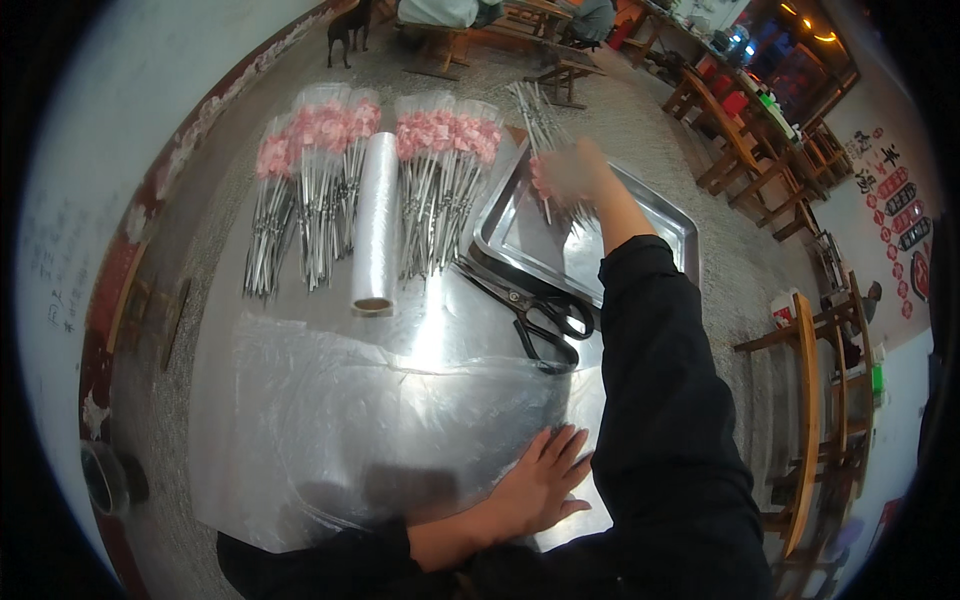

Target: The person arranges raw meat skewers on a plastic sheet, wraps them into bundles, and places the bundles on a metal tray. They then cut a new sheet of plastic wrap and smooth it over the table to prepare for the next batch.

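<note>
My left hand [536, 478] lies palm down with fingers apart, at the edge of a sheet of clear plastic film [337, 420] on the metal tabletop [480, 311]. Over a rectangular metal tray [686, 232], my right hand [581, 174] is blurred. It overlaps a bunch of metal skewers [538, 112] with pink meat pieces; its grip on them is unclear. A roll of plastic film [376, 225] stands between two groups of meat skewers, the left group [315, 202] and the right group [439, 187], whose meat ends are bagged in clear plastic. Black-handled scissors [536, 307] lie against the tray.
Wooden benches [806, 420] line the right side, with a long counter [757, 97] beyond. A dark dog [349, 34] stands at the back near seated people [442, 11]. At left are a wall [52, 262] and a round container [105, 476] on the floor.
</note>
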Demonstrator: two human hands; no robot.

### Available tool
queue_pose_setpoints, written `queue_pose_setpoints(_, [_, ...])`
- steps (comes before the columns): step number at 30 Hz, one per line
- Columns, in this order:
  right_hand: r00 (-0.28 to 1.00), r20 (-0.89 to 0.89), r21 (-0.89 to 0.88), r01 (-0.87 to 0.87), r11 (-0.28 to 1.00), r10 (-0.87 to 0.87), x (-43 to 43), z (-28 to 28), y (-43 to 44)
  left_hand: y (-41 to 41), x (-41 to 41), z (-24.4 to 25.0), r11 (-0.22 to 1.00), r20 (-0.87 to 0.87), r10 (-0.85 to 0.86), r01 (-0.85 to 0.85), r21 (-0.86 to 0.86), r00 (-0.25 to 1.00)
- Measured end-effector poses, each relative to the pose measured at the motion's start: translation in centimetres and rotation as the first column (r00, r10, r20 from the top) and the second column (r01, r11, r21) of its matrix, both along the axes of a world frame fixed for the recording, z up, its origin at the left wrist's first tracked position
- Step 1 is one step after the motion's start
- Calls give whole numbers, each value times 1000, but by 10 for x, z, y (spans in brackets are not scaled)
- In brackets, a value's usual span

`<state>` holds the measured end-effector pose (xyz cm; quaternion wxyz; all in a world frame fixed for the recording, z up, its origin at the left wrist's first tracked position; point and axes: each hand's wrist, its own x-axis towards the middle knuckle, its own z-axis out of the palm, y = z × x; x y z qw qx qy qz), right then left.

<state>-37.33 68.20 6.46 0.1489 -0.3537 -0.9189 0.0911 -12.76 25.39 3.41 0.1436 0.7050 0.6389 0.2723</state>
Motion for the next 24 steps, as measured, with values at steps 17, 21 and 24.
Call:
queue_pose_setpoints(17, [979,100,-20,180,984,-177,-88,10,-11,3,5,-19,981,-27,-113,107,-163,993])
queue_pose_setpoints(21, [975,122,156,168,973,-187,-96,6,-21,1,7,-20,988,-25,-98,94,-124,995])
queue_pose_setpoints(24, [982,103,138,145,980,-159,-99,4,-30,3,3,-11,966,6,-144,142,-214,989])
